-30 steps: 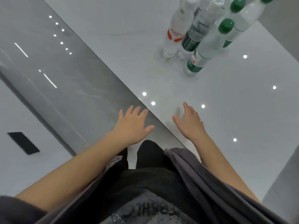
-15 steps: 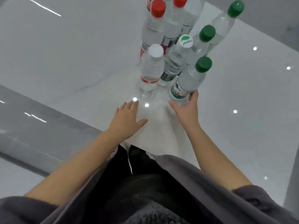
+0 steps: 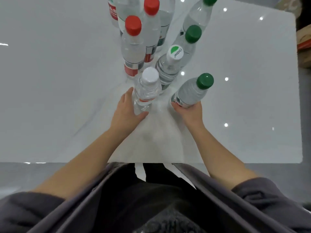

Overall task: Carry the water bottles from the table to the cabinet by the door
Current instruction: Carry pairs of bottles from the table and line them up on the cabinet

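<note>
Several clear water bottles stand in a cluster on the glossy white table [image 3: 58, 101]. My left hand [image 3: 127, 111] wraps the base of the nearest one, a small white-capped bottle [image 3: 147, 91]. My right hand [image 3: 190, 111] grips the lower part of a green-capped bottle [image 3: 191, 92], which leans to the right. Behind them stand a bottle with a white-and-green cap [image 3: 169, 68], two red-capped bottles [image 3: 133, 44], and more green-capped bottles [image 3: 191, 37] further back.
The table's near edge [image 3: 67, 162] runs just in front of my body, its right edge [image 3: 298, 98] lies at the far right. A brown and red object [image 3: 304, 44] sits beyond that right edge. Grey floor shows below the table edge.
Both hands have reached forward to the bottles. My left hand has closed around the white-capped bottle, my right around the green-capped one, which now tilts. The view has come closer to the table.
</note>
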Demonstrator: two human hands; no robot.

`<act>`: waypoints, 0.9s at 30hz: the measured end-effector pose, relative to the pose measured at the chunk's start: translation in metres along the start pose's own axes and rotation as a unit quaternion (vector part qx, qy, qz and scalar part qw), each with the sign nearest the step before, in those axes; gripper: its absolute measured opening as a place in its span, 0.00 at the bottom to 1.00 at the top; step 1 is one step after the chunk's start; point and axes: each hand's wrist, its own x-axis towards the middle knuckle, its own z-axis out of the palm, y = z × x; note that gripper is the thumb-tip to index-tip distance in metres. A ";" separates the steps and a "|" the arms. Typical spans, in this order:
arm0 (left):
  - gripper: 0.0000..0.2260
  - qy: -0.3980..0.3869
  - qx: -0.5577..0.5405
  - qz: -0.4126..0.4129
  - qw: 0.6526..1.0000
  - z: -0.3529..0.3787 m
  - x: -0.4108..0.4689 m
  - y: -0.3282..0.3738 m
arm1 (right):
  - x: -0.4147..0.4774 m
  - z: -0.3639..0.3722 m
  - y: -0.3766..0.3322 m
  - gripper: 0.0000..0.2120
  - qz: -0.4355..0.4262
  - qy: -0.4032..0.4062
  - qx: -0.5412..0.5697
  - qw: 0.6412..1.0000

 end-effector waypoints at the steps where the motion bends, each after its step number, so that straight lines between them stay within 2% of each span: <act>1: 0.39 -0.001 -0.009 0.015 1.000 -0.002 0.003 0.001 | -0.007 0.001 0.001 0.33 0.007 0.011 0.009 1.000; 7: 0.31 -0.001 -0.052 0.086 0.995 -0.008 0.022 0.015 | -0.047 0.006 0.012 0.28 0.039 0.052 0.044 0.997; 9: 0.28 -0.005 -0.047 0.084 0.995 -0.008 0.030 0.013 | -0.056 0.007 0.016 0.28 0.050 0.054 0.048 0.996; 13: 0.34 -0.031 -0.049 0.062 0.996 -0.008 0.040 0.000 | -0.070 0.010 0.023 0.30 0.058 0.080 0.057 0.993; 17: 0.33 -0.065 -0.040 0.077 0.994 -0.011 0.032 -0.015 | -0.073 0.017 0.027 0.30 0.053 0.096 0.070 0.991; 21: 0.37 -0.092 -0.057 0.086 0.990 -0.010 0.028 -0.021 | -0.072 0.023 0.027 0.32 0.056 0.121 0.072 0.988; 27: 0.33 -0.110 0.025 0.115 0.987 -0.005 0.039 -0.017 | -0.096 0.028 0.031 0.30 0.083 0.157 0.076 0.981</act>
